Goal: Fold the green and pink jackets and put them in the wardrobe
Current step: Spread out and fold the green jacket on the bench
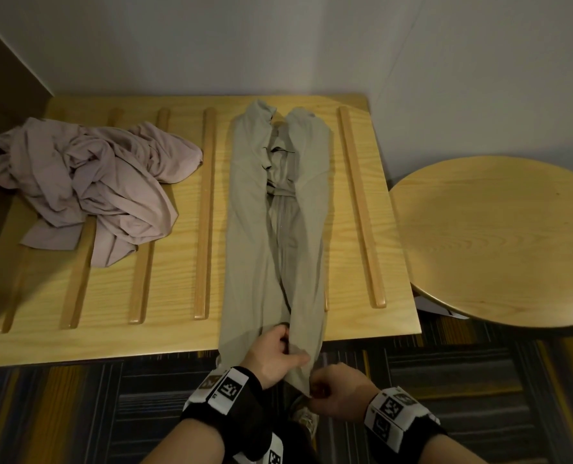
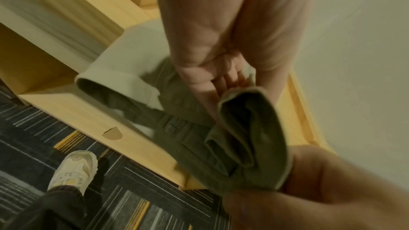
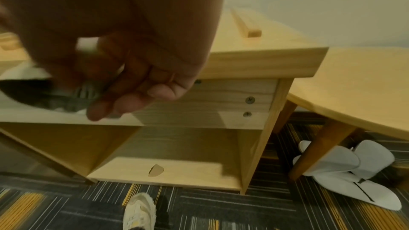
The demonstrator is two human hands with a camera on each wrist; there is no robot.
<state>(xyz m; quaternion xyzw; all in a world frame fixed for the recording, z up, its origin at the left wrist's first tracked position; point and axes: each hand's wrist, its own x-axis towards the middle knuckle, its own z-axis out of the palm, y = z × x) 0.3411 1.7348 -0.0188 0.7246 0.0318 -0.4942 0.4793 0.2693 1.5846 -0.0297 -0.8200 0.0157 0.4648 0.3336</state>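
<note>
The green jacket (image 1: 271, 212) lies lengthwise on the slatted wooden bench (image 1: 178, 296), both sides folded in toward the middle, its hem hanging over the front edge. My left hand (image 1: 271, 349) grips the hem at the bench edge, thumb on top. Just below and to the right, my right hand (image 1: 335, 393) pinches the hanging corner of the same hem. In the left wrist view the bunched green fabric (image 2: 250, 137) sits between my left hand (image 2: 221, 59) and my right hand (image 2: 309, 181). The pink jacket (image 1: 87, 182) lies crumpled at the bench's left end.
A round wooden table (image 1: 499, 239) stands close to the right of the bench. White slippers (image 3: 354, 172) lie on the striped carpet under it. My shoe (image 3: 139, 211) is at the bench's front. Walls close off the back, with a dark panel on the left.
</note>
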